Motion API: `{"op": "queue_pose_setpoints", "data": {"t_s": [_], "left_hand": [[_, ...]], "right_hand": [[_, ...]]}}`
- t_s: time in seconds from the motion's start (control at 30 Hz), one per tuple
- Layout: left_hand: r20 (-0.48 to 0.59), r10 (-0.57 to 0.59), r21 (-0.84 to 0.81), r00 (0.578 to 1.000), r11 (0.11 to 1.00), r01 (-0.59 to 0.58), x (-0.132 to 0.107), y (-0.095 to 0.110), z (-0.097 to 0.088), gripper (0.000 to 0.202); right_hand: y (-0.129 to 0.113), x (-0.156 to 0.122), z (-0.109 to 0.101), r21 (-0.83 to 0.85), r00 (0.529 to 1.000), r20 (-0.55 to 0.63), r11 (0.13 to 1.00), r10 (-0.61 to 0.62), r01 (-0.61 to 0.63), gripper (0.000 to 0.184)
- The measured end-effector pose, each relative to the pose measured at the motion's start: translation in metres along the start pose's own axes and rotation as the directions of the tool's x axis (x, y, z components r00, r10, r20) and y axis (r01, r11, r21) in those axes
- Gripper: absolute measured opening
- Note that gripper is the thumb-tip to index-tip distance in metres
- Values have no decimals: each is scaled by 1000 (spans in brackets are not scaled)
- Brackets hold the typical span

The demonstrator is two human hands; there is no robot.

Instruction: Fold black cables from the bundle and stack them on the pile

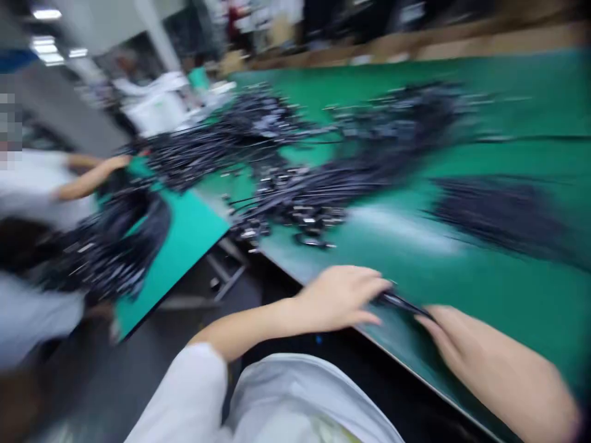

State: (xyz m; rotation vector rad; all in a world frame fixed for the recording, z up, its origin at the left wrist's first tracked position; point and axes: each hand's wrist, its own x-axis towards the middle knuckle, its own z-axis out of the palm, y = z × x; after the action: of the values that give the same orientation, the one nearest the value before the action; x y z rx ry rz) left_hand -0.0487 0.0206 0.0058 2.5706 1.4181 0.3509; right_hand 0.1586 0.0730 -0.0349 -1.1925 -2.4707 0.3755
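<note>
My right hand (466, 338), at the table's near edge, is closed on a short stretch of black cable (409, 306). Whether this is one cable or a few together is too blurred to tell. At the cable's other end is my left hand (344, 298), its fingers bent over it and its thumb a little apart. The fingertips hide that end. Beyond my hands, a large bundle of black cables (318, 184) with shiny metal ends lies on the green table (489, 295). A further dark bundle of thin cables (503, 212) lies to the right.
More black cables (207, 144) are heaped at the back left. A co-worker's arm (90, 178) reaches to cables (124, 246) on a separate green tabletop (189, 231) at left. A gap divides the two tables. Cardboard boxes (392, 49) line the far edge.
</note>
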Motion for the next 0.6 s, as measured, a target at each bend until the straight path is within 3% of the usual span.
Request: {"op": "queue_pose_setpoints", "data": {"t_s": [0.1,0.17,0.23,0.33,0.43,0.5,0.53,0.6], "left_hand": [[-133,-113,-63,985,992,105,-15,-16,20,45],[-191,-55,-54,980,998,46,-16,-37,38,38],[-259,10,-20,966,1000,-16,-13,-55,54,39],[-289,109,42,951,994,-101,-11,-65,66,39],[-290,148,71,945,988,-133,-12,-65,65,37],[-292,137,57,946,990,-126,-12,-64,62,35],[-289,128,40,949,992,-121,-12,-65,60,33],[-283,104,1,953,994,-108,-13,-65,52,29]], "right_hand": [[17,-37,-49,-259,955,29,925,295,-278,36],[39,-39,-74,-345,891,-16,834,454,-431,31],[70,-41,-105,-392,831,-133,742,540,-544,31],[116,-53,-165,-394,730,-445,619,519,-680,33],[158,-71,-223,-326,519,-742,448,424,-833,34],[184,-82,-250,-288,399,-780,290,482,-913,36],[195,-85,-257,-287,367,-763,230,532,-930,35],[207,-84,-258,-307,357,-703,190,615,-932,31]]}}
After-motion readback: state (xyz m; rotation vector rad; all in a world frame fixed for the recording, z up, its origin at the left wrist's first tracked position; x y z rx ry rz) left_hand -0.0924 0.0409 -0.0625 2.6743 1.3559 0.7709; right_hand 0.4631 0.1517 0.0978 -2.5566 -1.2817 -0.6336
